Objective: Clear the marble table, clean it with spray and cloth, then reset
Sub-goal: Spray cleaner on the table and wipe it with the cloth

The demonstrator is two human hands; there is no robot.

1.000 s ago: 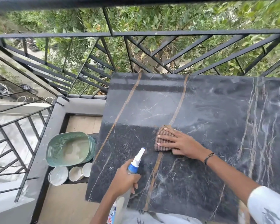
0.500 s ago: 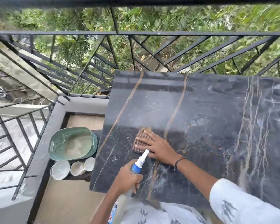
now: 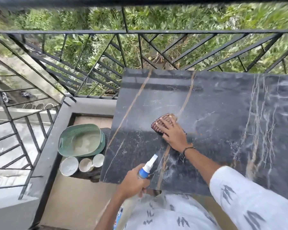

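The black marble table (image 3: 223, 100), with tan and white veins, fills the right half of the view. My right hand (image 3: 172, 132) lies flat on a folded, brown striped cloth (image 3: 161, 121) and presses it against the tabletop near its left middle. My left hand (image 3: 133, 183) grips a spray bottle (image 3: 147, 167) by its blue collar at the table's near left edge. The white nozzle points up and toward the cloth. Most of the bottle's body is hidden below my hand.
Left of the table, low down, a green woven basket (image 3: 81, 140) sits beside a white bowl (image 3: 68, 166) and two cups (image 3: 91, 163). A black metal railing (image 3: 140, 32) runs along the far and left sides, with greenery beyond it.
My right hand has slid the cloth across the tabletop, to the left half a second ago and now farther away and back toward the right. The left hand stays on the spray bottle.
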